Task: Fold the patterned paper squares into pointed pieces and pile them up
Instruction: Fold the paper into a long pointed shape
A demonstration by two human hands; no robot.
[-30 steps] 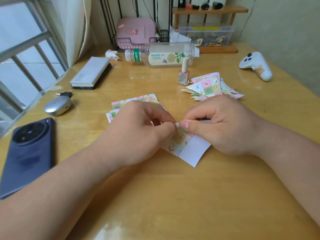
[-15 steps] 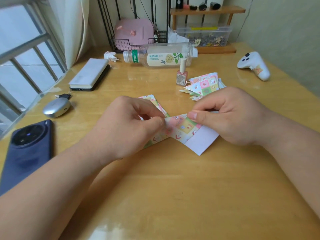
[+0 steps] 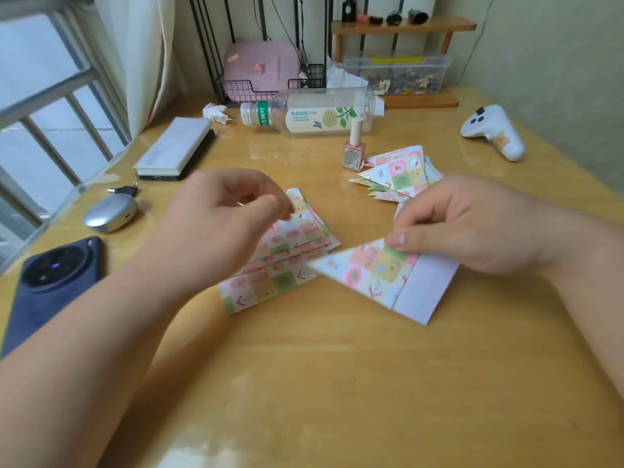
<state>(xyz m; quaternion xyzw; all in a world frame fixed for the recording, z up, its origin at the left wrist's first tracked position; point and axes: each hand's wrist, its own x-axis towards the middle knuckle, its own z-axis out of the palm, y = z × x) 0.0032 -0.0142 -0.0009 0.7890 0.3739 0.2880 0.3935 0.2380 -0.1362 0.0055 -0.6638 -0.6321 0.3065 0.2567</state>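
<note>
Partly blurred left hand (image 3: 229, 217), folded piece (image 3: 368, 271) half-hidden

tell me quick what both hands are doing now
left hand: curled, blurred, grip cannot be told
right hand: pinching the folded pointed piece

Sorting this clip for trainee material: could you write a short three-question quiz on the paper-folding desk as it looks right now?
1. True or false: the right hand pinches the folded pointed piece of patterned paper.
2. Pick one: the pile of finished pointed paper pieces lies closest to A) the pink nail-polish bottle, B) the dark blue phone, C) the silver earbud case.
3. Fill the gap: the clear plastic bottle with a green label band lies on its ____.

Key: 1 true; 2 A; 3 side.
</note>
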